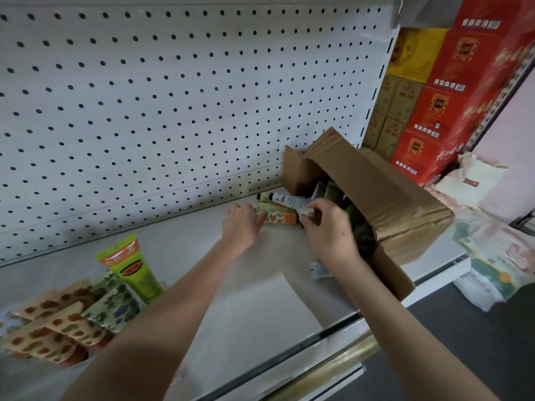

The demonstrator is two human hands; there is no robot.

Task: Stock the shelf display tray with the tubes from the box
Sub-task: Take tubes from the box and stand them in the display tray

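Partway thru: tubes coming out of the box, lots left.

Right grip (pixel 327 227) pinches a white tube (pixel 289 201) at the box (pixel 382 192) mouth. Left grip (pixel 241 224) touches the orange tube (pixel 279 217) just under it; can't tell if it's clamped. Patterned tubes (pixel 66 322) and a green tube (pixel 130 267) already stand well apart, far left on the shelf (pixel 260 299). More inside the box, no. hidden in shadow. Tray cut off at the edge, can't make it out.

The white shelf (pixel 246 299) holds an open cardboard box (pixel 405 204) at the right and tubes (pixel 66 319) at the left.
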